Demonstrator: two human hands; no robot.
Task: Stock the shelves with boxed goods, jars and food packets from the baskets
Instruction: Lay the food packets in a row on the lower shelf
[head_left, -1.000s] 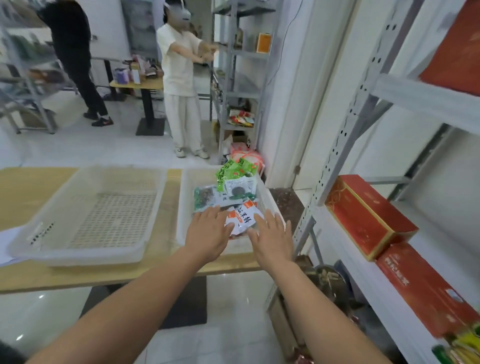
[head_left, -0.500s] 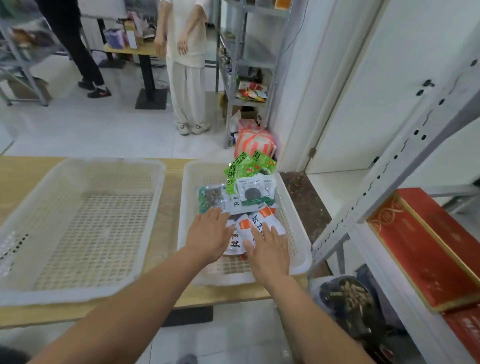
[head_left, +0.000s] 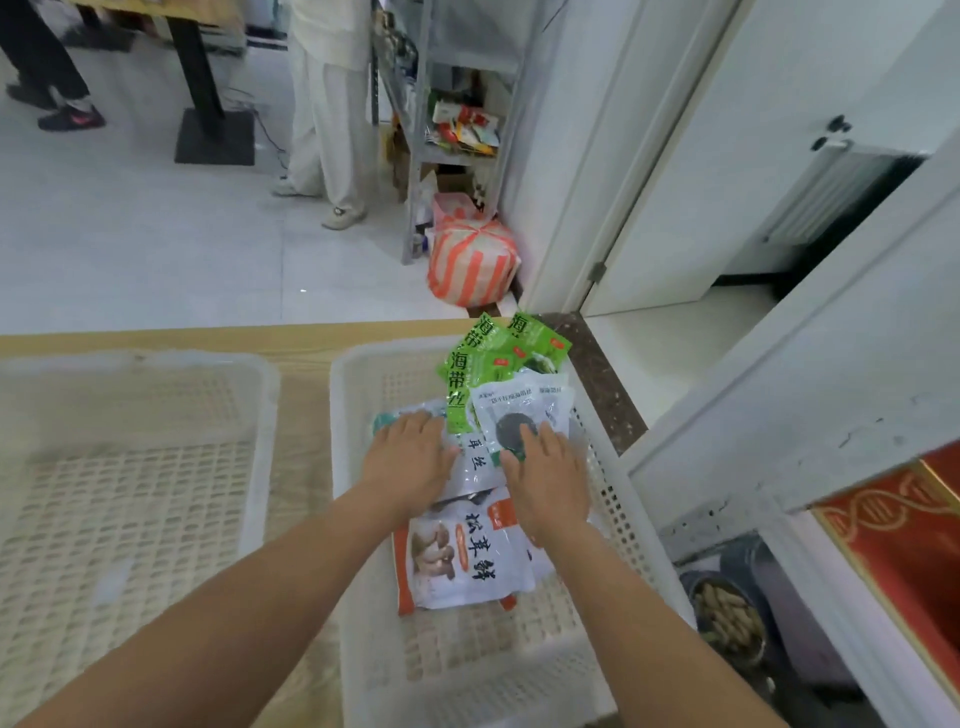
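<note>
White food packets (head_left: 470, 467) lie beneath the left hand (head_left: 408, 460) and right hand (head_left: 548, 480), both hands flat.

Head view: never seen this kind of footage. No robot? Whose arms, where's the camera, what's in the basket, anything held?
There is no machine here. A person wears one wide-angle camera on the head, looking forward and down, so the two bare arms are their own. The left hand and right hand lie on food packets in a white plastic basket on a wooden table. In it are green packets, a white packet with a dark round picture and an orange-and-white packet. The fingers look straight, pressing rather than gripping, so nothing is lifted. A second basket sits to the left, and a red box shows at far right.
</note>
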